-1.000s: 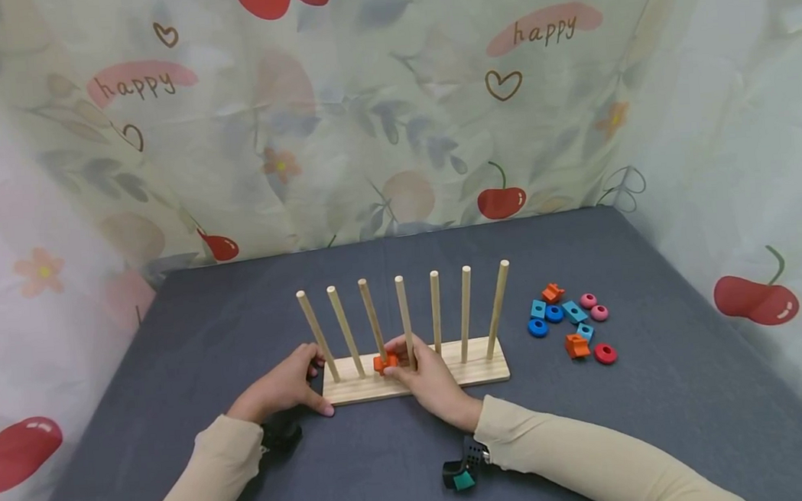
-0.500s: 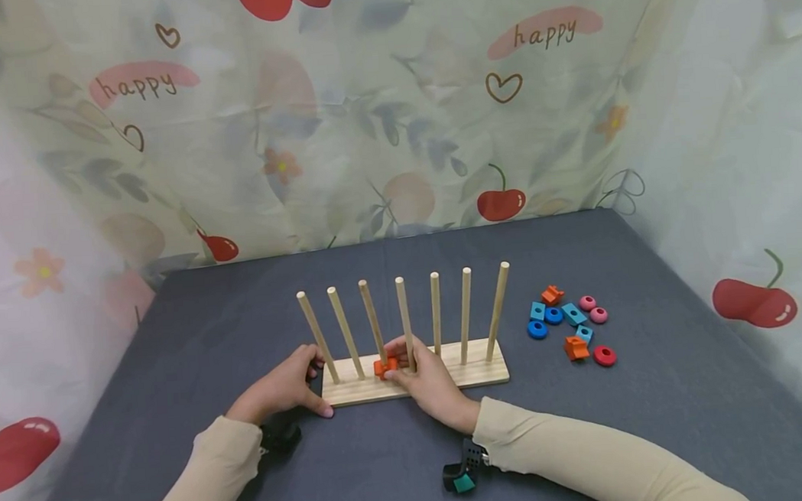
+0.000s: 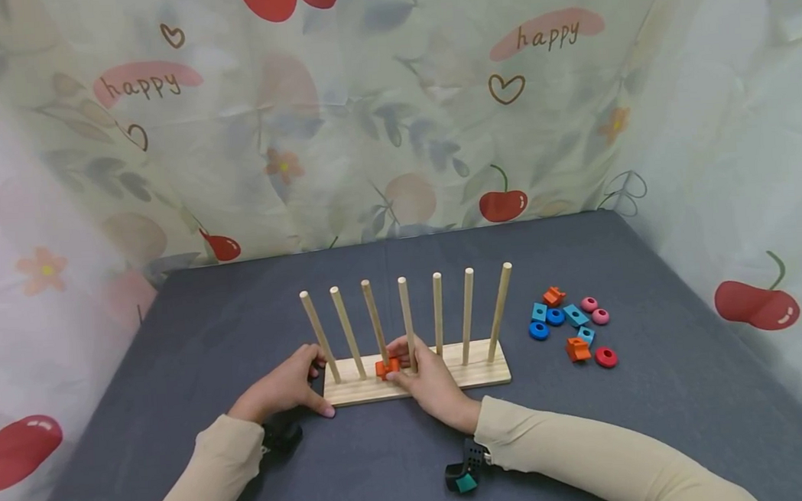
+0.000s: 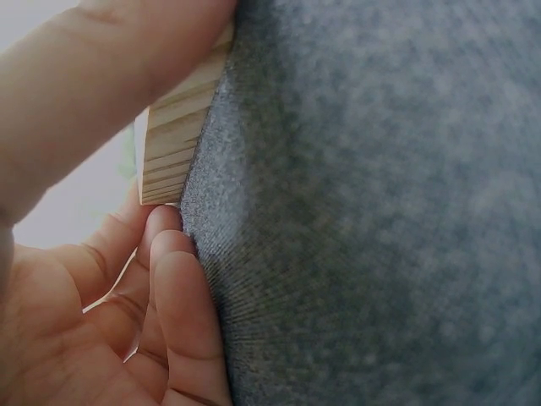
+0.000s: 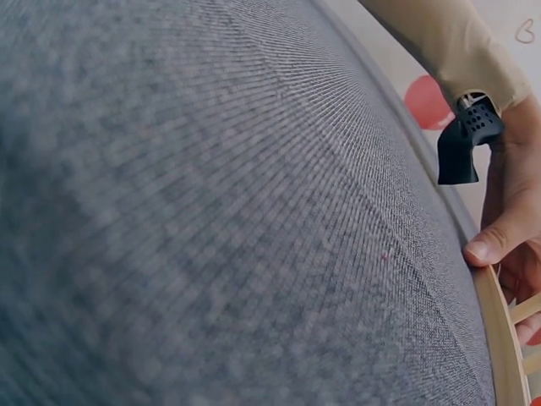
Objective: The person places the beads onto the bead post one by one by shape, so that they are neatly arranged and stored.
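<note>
A wooden peg board [image 3: 361, 391] with a row of several upright pegs stands in the middle of the head view. My left hand [image 3: 278, 386] grips its left end, thumb at the front corner and fingers round the short side; the left wrist view shows that wooden end [image 4: 173, 156] between thumb and fingers. An orange block [image 3: 384, 369] sits low on the third peg from the left, down at the base. My right hand [image 3: 431, 385] pinches this block from the right, its fingers passing behind the fourth peg. The right wrist view shows the left thumb [image 5: 483, 251] on the board's corner.
Loose pieces lie right of the board: two orange blocks [image 3: 578, 349], light blue blocks [image 3: 574, 316], blue rings [image 3: 539, 330], pink rings [image 3: 600, 316] and a red ring [image 3: 606, 357]. Dark grey cloth [image 3: 239, 314] covers the table; printed curtains [image 3: 342, 193] hang behind and at both sides.
Both hands keep their places on the board and the orange block. The head view has shifted very slightly; nothing else has visibly moved.
</note>
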`<action>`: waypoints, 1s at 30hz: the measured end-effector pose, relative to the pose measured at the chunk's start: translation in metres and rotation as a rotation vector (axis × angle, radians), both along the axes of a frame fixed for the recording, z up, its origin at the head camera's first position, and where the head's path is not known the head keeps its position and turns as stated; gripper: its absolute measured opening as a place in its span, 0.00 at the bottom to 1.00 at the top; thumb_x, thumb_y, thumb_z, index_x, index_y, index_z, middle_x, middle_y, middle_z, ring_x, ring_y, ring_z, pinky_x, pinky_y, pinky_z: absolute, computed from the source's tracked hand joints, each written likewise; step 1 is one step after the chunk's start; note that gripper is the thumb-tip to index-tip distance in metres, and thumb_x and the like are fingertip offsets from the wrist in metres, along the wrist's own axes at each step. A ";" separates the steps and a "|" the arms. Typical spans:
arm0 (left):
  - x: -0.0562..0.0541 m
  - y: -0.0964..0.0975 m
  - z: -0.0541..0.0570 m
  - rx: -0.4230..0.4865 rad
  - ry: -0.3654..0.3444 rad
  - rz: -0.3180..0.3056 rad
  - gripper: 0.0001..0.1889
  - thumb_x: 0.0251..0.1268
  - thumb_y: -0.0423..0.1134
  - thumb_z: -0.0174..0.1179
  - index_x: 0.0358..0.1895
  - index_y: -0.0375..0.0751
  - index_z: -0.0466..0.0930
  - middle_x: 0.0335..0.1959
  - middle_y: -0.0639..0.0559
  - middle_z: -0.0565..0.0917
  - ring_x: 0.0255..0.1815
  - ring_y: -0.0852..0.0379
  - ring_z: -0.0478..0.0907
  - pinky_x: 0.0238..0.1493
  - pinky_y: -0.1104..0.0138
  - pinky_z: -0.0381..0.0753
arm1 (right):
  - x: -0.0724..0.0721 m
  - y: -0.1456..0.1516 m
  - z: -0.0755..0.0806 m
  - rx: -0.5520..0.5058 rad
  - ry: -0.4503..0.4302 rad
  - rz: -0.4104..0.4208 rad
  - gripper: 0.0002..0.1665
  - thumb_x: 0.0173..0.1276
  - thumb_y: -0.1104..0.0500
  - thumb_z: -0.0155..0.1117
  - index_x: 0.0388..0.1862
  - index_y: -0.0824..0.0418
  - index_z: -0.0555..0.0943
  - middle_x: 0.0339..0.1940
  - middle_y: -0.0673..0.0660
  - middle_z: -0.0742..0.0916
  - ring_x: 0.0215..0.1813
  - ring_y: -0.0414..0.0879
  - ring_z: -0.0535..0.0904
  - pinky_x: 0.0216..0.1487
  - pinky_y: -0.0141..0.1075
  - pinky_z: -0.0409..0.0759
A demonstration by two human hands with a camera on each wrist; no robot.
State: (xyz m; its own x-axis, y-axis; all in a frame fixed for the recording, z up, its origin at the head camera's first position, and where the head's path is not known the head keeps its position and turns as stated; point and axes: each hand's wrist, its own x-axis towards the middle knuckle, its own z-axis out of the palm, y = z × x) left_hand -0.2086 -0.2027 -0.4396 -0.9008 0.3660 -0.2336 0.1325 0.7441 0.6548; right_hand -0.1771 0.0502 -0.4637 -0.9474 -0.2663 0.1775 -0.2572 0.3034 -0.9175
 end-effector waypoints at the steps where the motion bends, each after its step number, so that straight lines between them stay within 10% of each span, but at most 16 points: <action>1: 0.000 0.000 0.000 0.001 0.000 0.001 0.37 0.31 0.38 0.83 0.47 0.36 0.68 0.44 0.45 0.68 0.45 0.50 0.68 0.47 0.59 0.70 | 0.000 0.000 0.000 0.002 -0.001 -0.001 0.21 0.62 0.66 0.68 0.52 0.59 0.73 0.51 0.55 0.82 0.51 0.47 0.79 0.50 0.38 0.75; 13: 0.000 0.000 -0.001 0.000 -0.004 0.009 0.37 0.31 0.37 0.83 0.47 0.36 0.68 0.45 0.45 0.68 0.46 0.50 0.68 0.47 0.59 0.71 | 0.003 0.011 0.005 0.030 -0.004 0.115 0.36 0.65 0.62 0.67 0.68 0.67 0.62 0.64 0.64 0.76 0.67 0.57 0.71 0.66 0.51 0.67; 20: 0.001 -0.001 -0.001 -0.001 -0.016 0.018 0.38 0.31 0.38 0.83 0.48 0.36 0.68 0.46 0.44 0.68 0.46 0.49 0.68 0.48 0.57 0.71 | 0.016 0.031 0.033 0.259 -0.107 0.191 0.51 0.63 0.55 0.70 0.75 0.69 0.51 0.73 0.68 0.66 0.73 0.61 0.63 0.68 0.53 0.63; 30: 0.000 0.000 0.000 0.008 0.003 -0.009 0.37 0.31 0.38 0.83 0.47 0.35 0.68 0.45 0.44 0.68 0.45 0.50 0.68 0.46 0.59 0.70 | 0.029 0.079 0.086 0.283 -0.220 0.369 0.44 0.66 0.51 0.67 0.75 0.58 0.57 0.71 0.62 0.70 0.71 0.58 0.67 0.66 0.55 0.67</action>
State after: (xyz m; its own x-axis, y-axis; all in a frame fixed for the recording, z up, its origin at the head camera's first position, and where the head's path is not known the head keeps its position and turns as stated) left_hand -0.2085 -0.2027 -0.4397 -0.8983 0.3757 -0.2279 0.1412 0.7379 0.6600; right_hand -0.1481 0.1290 -0.3781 -0.7882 -0.5987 -0.1427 -0.2040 0.4730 -0.8571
